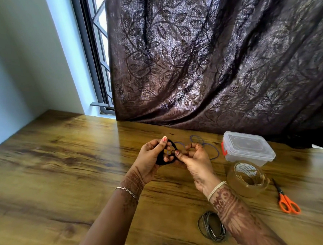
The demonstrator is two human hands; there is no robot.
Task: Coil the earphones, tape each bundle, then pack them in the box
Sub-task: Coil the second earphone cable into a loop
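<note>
My left hand point(151, 158) grips a black coiled earphone bundle point(165, 160) held above the wooden table point(65, 164). My right hand point(194, 158) pinches the same bundle at its right side with thumb and fingertip. A blue earphone cable point(197, 139) lies loose on the table just behind my hands. A grey coiled earphone bundle point(211, 226) lies near the front, partly under my right forearm. The clear plastic box point(248, 147) with a red latch stands closed at the right. A roll of clear tape point(248, 179) sits in front of the box.
Orange-handled scissors point(287, 200) lie at the far right of the table. A dark leaf-patterned curtain point(210, 63) hangs behind the table and rests on its back edge. A window frame point(96, 69) and a pale wall are at the left.
</note>
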